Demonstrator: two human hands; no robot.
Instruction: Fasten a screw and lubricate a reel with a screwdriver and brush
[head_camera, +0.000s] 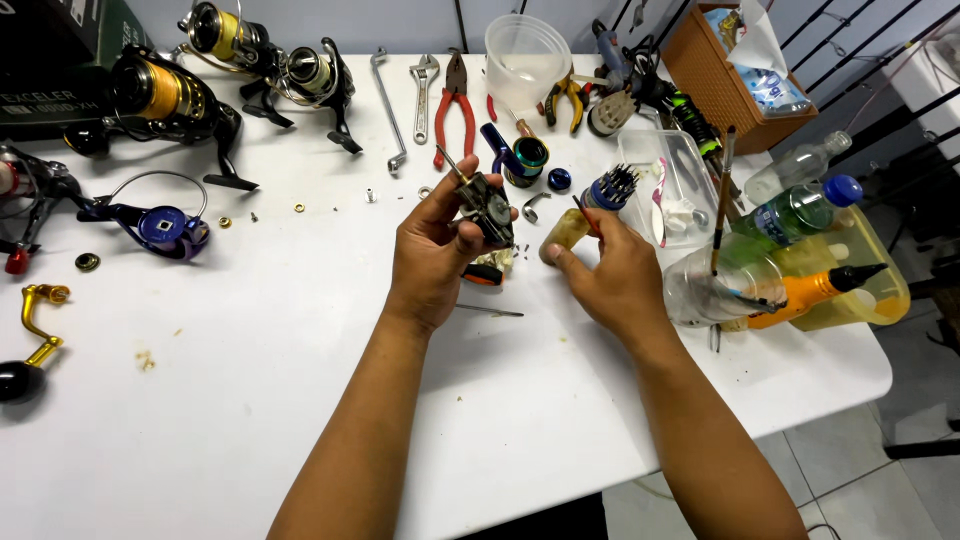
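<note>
Left hand (432, 250) grips a dark reel body (487, 208) above the white table (250, 400); right hand (612, 275) clasps a small yellowish jar (563, 232) just right.

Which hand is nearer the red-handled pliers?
Left. The left hand sits just below the red-handled pliers; the right hand is farther off, below and to their right.
</note>
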